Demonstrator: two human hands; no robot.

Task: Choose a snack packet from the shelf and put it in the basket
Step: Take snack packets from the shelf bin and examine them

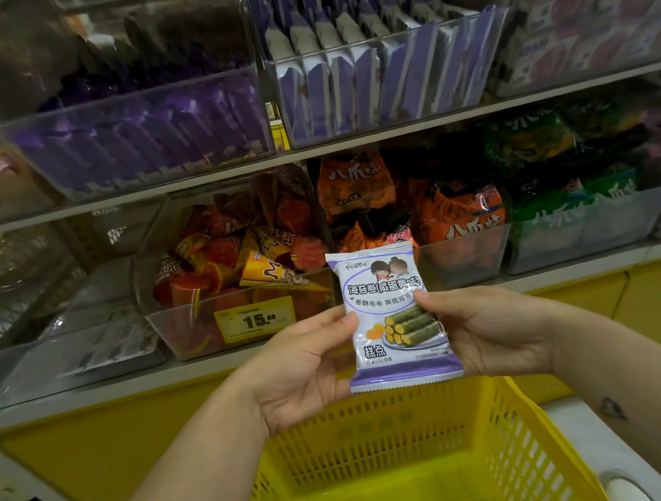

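Above the yellow basket (529, 434), both hands hold 1 snack packet (393, 318) upright, in front of the shelf (306, 154). The left hand (307, 370) pinches the packet's left edge with thumb and fingers, and the right hand (489, 334) pinches its right edge in the same way. The packet is white and purple, with a picture of green rolls. Behind it, a clear bin (186, 325) of orange cone snacks carries a yellow price tag (256, 320) showing 15.

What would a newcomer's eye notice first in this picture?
A white and purple packet, held upright at the centre by the left hand and right hand. Below it sits a yellow basket; behind, clear bins hold purple packs and orange packs.
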